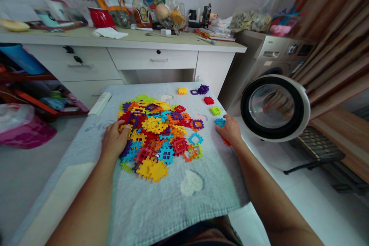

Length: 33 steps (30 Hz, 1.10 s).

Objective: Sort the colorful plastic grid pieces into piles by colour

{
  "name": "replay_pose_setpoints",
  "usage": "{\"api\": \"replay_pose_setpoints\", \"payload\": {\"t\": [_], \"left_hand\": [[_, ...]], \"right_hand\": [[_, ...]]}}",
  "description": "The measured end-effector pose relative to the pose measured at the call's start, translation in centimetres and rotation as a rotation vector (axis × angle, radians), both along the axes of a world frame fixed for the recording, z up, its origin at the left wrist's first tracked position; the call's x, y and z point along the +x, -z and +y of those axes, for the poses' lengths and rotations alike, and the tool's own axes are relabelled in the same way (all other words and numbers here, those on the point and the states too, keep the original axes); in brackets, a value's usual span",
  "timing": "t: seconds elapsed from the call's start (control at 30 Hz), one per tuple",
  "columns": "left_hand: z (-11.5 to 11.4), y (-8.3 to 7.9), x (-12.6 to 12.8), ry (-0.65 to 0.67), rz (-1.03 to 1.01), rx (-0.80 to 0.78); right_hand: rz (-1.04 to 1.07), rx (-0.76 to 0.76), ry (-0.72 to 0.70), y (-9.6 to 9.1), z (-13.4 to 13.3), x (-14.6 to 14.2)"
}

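A heap of colourful plastic interlocking tiles [157,136] lies on a grey towel [161,203] spread over a low table. My left hand [113,140] rests on the heap's left edge, fingers curled over a yellow tile. At the towel's right edge my right hand [230,130] is closed over a blue tile [220,122], with an orange piece peeking out beneath it. Loose tiles lie apart at the far side: a yellow one [182,91], a purple pair [201,90], a red one [209,100] and a green one [216,110].
A white remote [99,104] lies at the towel's far left. Behind stands a cluttered white desk [157,58] with drawers. A washing machine with its round door [273,107] swung open is close on the right, with curtains behind it. A pink bag [24,128] sits on the floor at left.
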<state>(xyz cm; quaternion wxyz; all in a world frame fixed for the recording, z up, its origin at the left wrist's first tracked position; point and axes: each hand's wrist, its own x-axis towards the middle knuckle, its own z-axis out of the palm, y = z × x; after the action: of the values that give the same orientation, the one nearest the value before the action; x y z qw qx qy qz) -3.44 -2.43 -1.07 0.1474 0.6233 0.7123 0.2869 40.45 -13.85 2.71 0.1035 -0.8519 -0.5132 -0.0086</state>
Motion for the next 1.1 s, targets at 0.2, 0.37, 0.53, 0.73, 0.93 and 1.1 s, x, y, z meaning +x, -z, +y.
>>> {"api": "replay_pose_setpoints", "payload": {"t": [0.2,0.37,0.53,0.73,0.93,1.1], "left_hand": [[0.0,0.1,-0.1,0.009,0.0,0.01],[-0.2,-0.2,0.1,0.008,0.002,0.002],[-0.4,-0.4,0.1,0.014,-0.007,0.015],[-0.4,-0.3,0.1,0.02,-0.022,0.03],[-0.2,0.0,0.0,0.022,-0.009,0.052],[-0.1,0.2,-0.2,0.035,0.002,0.053]], "right_hand": [[-0.016,0.03,-0.01,0.5,-0.2,0.2],[-0.066,0.147,-0.073,-1.3,-0.6,-0.5],[0.105,-0.001,-0.518,-3.1,0.8,-3.1],[0.121,-0.099,-0.588,-1.4,2.8,-5.6],[0.146,-0.027,-0.623,-0.9,3.1,-5.2],[0.184,0.056,-0.651,-2.3,5.0,-3.5]]}}
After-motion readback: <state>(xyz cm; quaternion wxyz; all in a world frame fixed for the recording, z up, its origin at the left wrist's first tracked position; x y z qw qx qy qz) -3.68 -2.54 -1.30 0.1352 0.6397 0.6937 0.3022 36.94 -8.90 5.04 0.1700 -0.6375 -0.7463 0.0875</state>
